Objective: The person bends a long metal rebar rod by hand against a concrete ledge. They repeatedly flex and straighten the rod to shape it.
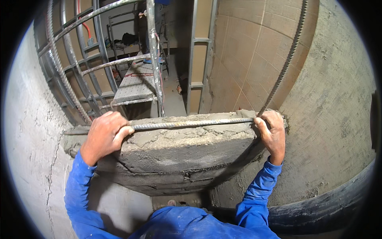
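Note:
A ribbed steel rebar (191,123) lies lengthwise along the mortar-covered top of a low block wall (179,159). My left hand (105,135) is closed round its left part, thumb along the bar. At the other end, my right hand (271,133) grips the bar with bent fingers, next to the foot of an upright rebar (288,59). Grey mortar (191,137) with cracks runs along the wall's near top edge. A second upright rebar (59,65) rises behind my left hand. My fingertips are partly hidden behind the bar.
Beyond the wall stand a metal scaffold frame (155,51) and a perforated platform (137,85). Metal studs (199,55) and a tan tiled wall (246,51) rise behind. Plastered walls (330,99) flank both sides. A black curved surface (318,211) lies low at the right. Part of another person shows far back.

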Action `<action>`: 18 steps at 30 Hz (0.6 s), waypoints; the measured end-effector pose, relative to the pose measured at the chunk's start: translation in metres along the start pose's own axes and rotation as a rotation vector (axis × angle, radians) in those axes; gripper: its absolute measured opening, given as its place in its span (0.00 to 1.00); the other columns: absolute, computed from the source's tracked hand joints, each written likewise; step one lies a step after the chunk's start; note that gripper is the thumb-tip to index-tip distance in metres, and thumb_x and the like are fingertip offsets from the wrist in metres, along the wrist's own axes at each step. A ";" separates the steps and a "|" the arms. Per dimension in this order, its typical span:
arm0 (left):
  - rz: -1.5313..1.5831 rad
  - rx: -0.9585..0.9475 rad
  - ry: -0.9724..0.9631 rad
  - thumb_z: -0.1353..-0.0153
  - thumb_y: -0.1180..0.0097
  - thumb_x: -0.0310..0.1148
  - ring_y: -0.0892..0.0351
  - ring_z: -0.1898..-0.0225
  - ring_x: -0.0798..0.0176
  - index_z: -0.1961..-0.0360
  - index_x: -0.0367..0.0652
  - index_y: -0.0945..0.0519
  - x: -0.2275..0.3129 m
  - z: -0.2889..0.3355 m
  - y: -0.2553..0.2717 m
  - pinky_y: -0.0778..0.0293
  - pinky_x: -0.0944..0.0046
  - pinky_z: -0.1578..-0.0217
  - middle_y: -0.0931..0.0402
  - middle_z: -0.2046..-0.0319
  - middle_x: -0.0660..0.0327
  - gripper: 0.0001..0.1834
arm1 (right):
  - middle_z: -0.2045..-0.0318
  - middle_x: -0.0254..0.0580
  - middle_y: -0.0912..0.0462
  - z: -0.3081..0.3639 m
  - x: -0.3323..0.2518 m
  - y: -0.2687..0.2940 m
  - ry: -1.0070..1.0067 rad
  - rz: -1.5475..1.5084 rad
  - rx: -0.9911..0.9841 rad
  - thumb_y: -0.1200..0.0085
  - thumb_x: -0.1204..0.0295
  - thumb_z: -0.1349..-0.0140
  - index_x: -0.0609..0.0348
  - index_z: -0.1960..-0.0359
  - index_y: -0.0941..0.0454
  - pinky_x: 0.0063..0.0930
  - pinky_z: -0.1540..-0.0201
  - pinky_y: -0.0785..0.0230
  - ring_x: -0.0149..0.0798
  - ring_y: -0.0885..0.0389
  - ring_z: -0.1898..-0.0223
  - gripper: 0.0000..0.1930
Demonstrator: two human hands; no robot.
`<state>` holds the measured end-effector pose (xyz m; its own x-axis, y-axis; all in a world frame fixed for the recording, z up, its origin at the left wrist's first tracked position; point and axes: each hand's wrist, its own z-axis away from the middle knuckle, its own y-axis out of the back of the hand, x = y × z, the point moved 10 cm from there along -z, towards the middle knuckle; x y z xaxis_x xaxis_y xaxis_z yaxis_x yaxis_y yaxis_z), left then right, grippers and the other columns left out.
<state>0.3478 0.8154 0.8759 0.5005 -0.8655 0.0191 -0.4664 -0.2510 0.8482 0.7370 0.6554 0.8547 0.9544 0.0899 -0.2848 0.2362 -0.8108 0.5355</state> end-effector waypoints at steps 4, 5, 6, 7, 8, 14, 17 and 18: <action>-0.001 -0.023 -0.033 0.41 0.35 0.30 0.24 0.68 0.46 0.65 0.36 0.16 0.007 -0.001 -0.001 0.29 0.51 0.65 0.24 0.73 0.52 0.08 | 0.57 0.47 0.14 0.002 0.009 0.005 -0.035 -0.061 -0.067 0.38 0.69 0.35 0.61 0.58 0.15 0.43 0.39 0.33 0.52 0.19 0.49 0.09; 0.010 -0.044 -0.035 0.42 0.35 0.30 0.24 0.68 0.46 0.65 0.36 0.16 0.007 -0.002 -0.003 0.28 0.51 0.65 0.25 0.73 0.52 0.08 | 0.55 0.47 0.14 0.002 0.004 0.005 0.033 -0.003 -0.082 0.38 0.71 0.36 0.60 0.56 0.15 0.43 0.39 0.32 0.51 0.19 0.48 0.09; 0.019 -0.047 -0.027 0.43 0.34 0.30 0.24 0.68 0.46 0.66 0.36 0.16 0.006 -0.005 -0.003 0.28 0.51 0.65 0.25 0.73 0.52 0.08 | 0.56 0.46 0.14 0.001 0.003 0.003 0.044 0.014 -0.081 0.38 0.71 0.37 0.60 0.57 0.15 0.44 0.40 0.31 0.52 0.19 0.49 0.09; 0.049 -0.049 -0.033 0.44 0.35 0.29 0.24 0.68 0.46 0.66 0.36 0.16 0.006 -0.005 -0.005 0.29 0.51 0.65 0.26 0.74 0.52 0.08 | 0.58 0.45 0.14 0.002 0.001 0.004 0.060 0.041 -0.066 0.37 0.72 0.37 0.59 0.58 0.14 0.44 0.41 0.31 0.52 0.19 0.50 0.09; 0.084 -0.034 0.000 0.45 0.35 0.28 0.25 0.69 0.46 0.67 0.35 0.16 0.002 -0.007 -0.004 0.29 0.51 0.65 0.26 0.74 0.51 0.07 | 0.59 0.45 0.14 0.002 0.000 0.003 0.067 0.074 -0.061 0.36 0.72 0.38 0.59 0.59 0.14 0.43 0.42 0.30 0.51 0.18 0.52 0.08; 0.286 0.051 0.143 0.51 0.42 0.26 0.28 0.72 0.51 0.73 0.31 0.21 -0.015 -0.003 -0.012 0.33 0.55 0.67 0.30 0.77 0.52 0.07 | 0.65 0.40 0.18 -0.001 -0.006 0.006 0.115 0.126 0.023 0.34 0.73 0.45 0.53 0.62 0.15 0.40 0.49 0.28 0.47 0.19 0.57 0.08; 0.299 0.021 0.125 0.49 0.42 0.28 0.29 0.73 0.51 0.73 0.32 0.23 -0.014 -0.003 -0.016 0.34 0.55 0.69 0.31 0.78 0.52 0.08 | 0.64 0.39 0.19 0.001 -0.001 0.003 0.112 0.084 -0.008 0.35 0.75 0.44 0.53 0.60 0.16 0.39 0.47 0.29 0.47 0.21 0.57 0.10; 0.291 0.019 0.124 0.48 0.42 0.29 0.29 0.73 0.51 0.73 0.32 0.23 -0.014 -0.004 -0.016 0.34 0.55 0.69 0.31 0.78 0.52 0.08 | 0.64 0.39 0.19 0.002 0.002 0.004 0.112 0.078 0.006 0.36 0.75 0.44 0.53 0.60 0.16 0.39 0.46 0.29 0.47 0.21 0.57 0.10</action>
<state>0.3511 0.8329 0.8639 0.4287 -0.8432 0.3244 -0.6156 -0.0098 0.7880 0.7393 0.6509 0.8545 0.9842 0.0903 -0.1520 0.1600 -0.8210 0.5480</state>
